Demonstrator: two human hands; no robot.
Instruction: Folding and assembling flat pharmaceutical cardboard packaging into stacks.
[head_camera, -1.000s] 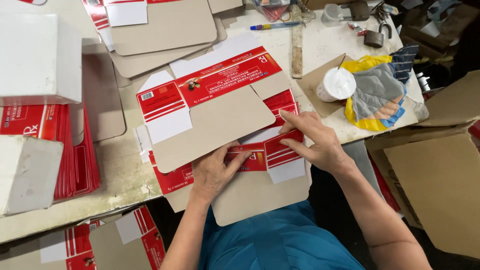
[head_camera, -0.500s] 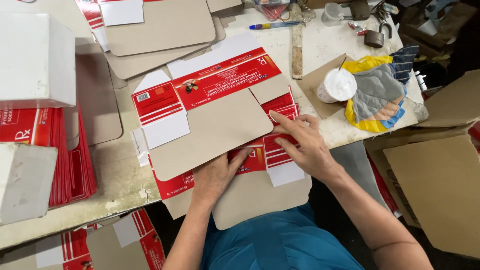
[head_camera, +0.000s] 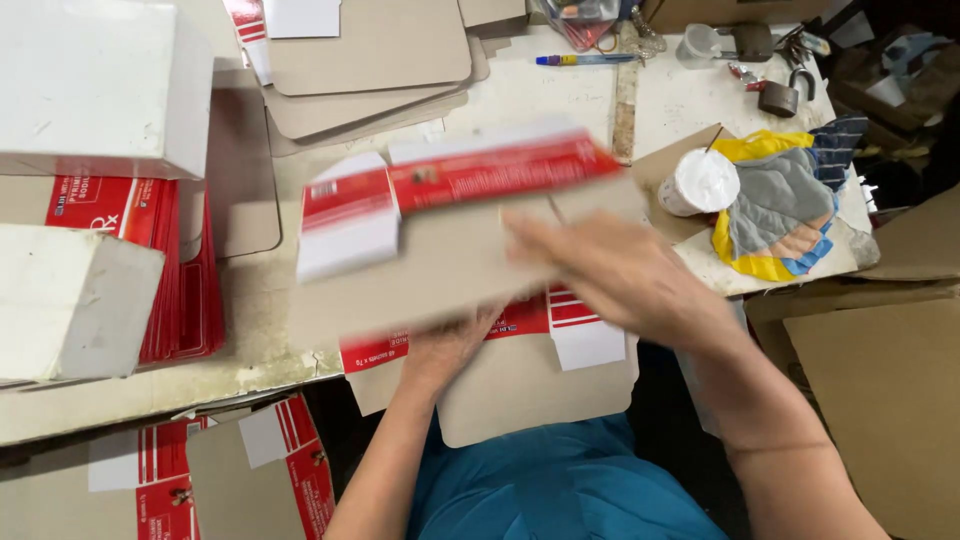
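Head view: half a second ago the carton blank (head_camera: 440, 230) lies flat at the centre of the frame with both hands pressing on it. Now its red-and-white far edge is lifted and blurred, swinging up off the counter (head_camera: 600, 90), so a fold or flip appears to be under way rather than a flat press.

The right hand (head_camera: 620, 275) has moved from the blank's right edge to the centre of the frame and lies across the grey panel, blurred; I cannot tell whether its grip is closed or only flat against the card. The left hand (head_camera: 450, 345), lower centre, is tucked under the raised panel, fingers curled on its near edge, grasping it.

A second blank (head_camera: 540, 385) lies flat beneath. The stack of red blanks (head_camera: 180, 290) at left, the white cup (head_camera: 700, 182) and the cloth (head_camera: 785, 200) at upper right are unchanged.
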